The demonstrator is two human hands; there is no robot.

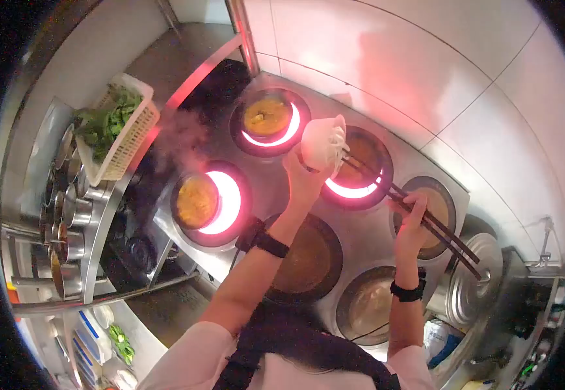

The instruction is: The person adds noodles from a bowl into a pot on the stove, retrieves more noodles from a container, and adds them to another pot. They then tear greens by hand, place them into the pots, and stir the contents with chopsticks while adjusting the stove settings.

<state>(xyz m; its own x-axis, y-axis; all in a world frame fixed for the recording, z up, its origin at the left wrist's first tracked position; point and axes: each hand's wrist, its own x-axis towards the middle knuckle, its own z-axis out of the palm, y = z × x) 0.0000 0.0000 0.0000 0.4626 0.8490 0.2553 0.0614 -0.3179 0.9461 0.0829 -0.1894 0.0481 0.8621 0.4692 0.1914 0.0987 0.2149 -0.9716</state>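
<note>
My left hand grips a white bowl, tilted so its mouth faces right. Pale strips or pieces show at the bowl's mouth; I cannot make out what they are. Below and beside the bowl, a pan of brownish liquid sits over a glowing burner. Long dark chopsticks are held in my right hand, with its fingers closed round them. Their thin tips reach left across that pan to the bowl's mouth. The bowl partly hides the pan's left side.
Two pots of yellowish food, one at the back and one at the left, stand over glowing burners. Steam rises near the left one. A basket of greens and several saucepans occupy the left shelf. Metal lids lean at the right.
</note>
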